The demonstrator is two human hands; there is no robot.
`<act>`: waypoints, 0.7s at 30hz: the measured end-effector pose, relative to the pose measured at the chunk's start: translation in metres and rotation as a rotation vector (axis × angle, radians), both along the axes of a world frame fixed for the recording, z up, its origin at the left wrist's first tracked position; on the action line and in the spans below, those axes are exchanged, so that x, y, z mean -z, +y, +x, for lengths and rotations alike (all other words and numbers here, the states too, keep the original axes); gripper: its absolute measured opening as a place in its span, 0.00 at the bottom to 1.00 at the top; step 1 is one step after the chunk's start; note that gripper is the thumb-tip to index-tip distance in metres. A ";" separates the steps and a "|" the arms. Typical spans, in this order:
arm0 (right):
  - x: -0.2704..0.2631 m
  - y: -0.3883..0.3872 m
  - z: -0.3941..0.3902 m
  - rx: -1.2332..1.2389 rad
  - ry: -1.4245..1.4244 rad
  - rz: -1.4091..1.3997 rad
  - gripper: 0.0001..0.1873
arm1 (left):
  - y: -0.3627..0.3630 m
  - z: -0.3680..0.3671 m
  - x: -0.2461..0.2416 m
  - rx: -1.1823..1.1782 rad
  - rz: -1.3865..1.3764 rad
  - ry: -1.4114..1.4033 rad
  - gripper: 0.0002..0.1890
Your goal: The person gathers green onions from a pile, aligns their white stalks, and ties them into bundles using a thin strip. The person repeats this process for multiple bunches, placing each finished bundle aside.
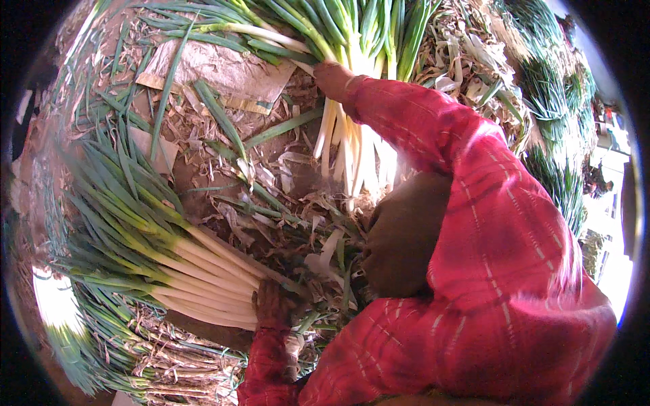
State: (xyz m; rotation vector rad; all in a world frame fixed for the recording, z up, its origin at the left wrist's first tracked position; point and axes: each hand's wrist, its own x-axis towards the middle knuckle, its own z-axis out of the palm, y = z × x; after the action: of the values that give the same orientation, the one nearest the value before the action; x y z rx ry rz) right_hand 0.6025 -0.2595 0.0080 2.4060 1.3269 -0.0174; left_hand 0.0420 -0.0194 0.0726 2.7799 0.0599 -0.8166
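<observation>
A fanned bundle of long green onions (pixel 213 274), white shanks with dark green leaves, lies across the lower left. My left hand (pixel 271 302) is wrapped over its root ends, fingers pointing up the picture and partly in shadow. At the top, my right hand (pixel 332 81) is closed at the edge of a second, larger pile of green onions (pixel 355 137). A pale onion stalk (pixel 303 67) runs out from its fingers to the left. The pile's white shanks point down towards my knee, and strong light washes out part of them. The right palm is hidden.
My brown-trousered knee (pixel 406 238) is between the arms. Dry husks and loose leaves litter the soil (pixel 203 167), with a flattened paper sack (pixel 218 73) on it. Tied-looking onion stacks (pixel 177 365) lie at lower left. Discarded husks (pixel 472 56) and more onion rows (pixel 553 101) stand at right.
</observation>
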 end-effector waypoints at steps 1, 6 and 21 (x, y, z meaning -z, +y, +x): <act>-0.002 -0.008 0.002 0.047 -0.005 -0.001 0.06 | 0.002 -0.002 0.003 0.017 -0.024 -0.099 0.30; -0.019 -0.079 -0.004 0.155 -0.009 0.134 0.10 | 0.005 -0.004 0.010 0.314 0.342 -0.102 0.31; 0.022 0.082 0.109 0.654 0.223 0.721 0.19 | 0.006 0.010 -0.010 -0.082 -0.133 0.111 0.28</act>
State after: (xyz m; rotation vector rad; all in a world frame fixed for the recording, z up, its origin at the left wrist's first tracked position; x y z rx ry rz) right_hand 0.7119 -0.1778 -0.0138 3.4466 0.6025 0.0172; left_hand 0.0516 -0.0137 0.0828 2.5893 0.1336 -0.9179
